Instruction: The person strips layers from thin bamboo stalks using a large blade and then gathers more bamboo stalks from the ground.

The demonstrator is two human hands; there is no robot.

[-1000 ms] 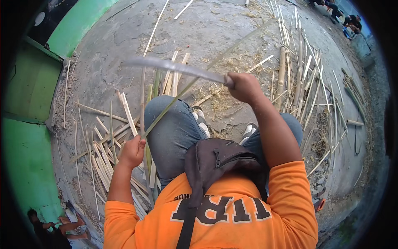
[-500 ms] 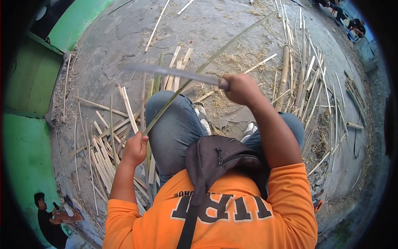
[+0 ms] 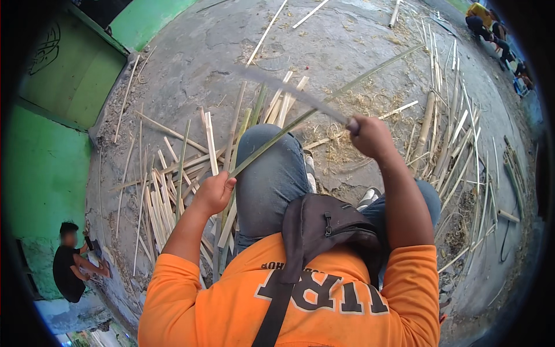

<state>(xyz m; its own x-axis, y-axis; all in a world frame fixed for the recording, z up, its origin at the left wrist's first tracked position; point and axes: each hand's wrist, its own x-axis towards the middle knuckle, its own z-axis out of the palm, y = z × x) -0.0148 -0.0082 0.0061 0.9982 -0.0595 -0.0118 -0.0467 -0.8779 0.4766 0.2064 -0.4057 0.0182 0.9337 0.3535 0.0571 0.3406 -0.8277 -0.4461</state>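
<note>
My left hand (image 3: 214, 192) is closed around the near end of a long green bamboo strip (image 3: 370, 74), beside my left knee. The strip slants up and away to the right, its far end free. My right hand (image 3: 372, 136) grips the handle of a long knife (image 3: 295, 92), out ahead of my knees. Its blade is smeared by motion, points away to the left and crosses the strip in the picture. Whether blade and strip touch, I cannot tell.
Many pale split bamboo strips (image 3: 159, 202) lie heaped by my left leg. More bamboo poles and strips (image 3: 426, 118) lie to the right, with shavings (image 3: 347, 139) ahead. A person in black (image 3: 70, 263) sits at the lower left; other people (image 3: 491, 29) are far right.
The whole view has shifted, so the scene sits further right and lower. The knife blade has swung, its tip now angled further away from me. Both hands keep their holds.
</note>
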